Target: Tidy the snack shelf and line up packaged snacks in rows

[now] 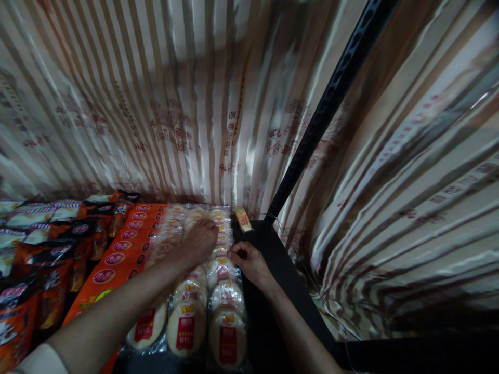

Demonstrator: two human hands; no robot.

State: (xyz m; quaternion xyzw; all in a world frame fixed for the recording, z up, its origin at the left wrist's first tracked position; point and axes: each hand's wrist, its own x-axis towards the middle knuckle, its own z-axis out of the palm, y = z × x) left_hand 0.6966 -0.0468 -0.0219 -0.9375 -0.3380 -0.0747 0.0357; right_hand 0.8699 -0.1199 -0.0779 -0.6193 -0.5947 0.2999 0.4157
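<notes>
Three rows of round, flat cakes in clear wrappers with red labels lie overlapping on a black shelf. My left hand [201, 241] reaches across the left and middle rows, its fingers curled down over the far part of the right row [228, 337]. What lies under those fingertips is hidden. At the outer edge of that row, my right hand [251, 262] has thumb and finger curved into a ring, the tips pinched at the wrapped cakes. The middle row [186, 332] runs beneath my left wrist, and my left forearm covers part of the left row [145, 330].
Orange printed packs [120, 246] overlap to the left, beside black-and-orange bags [54, 280] and white packs [37, 213]. A small yellowish packet [244, 219] lies at the back of the black shelf [268, 311]. A black slotted post [323, 109] stands before printed plastic sheeting [202, 104].
</notes>
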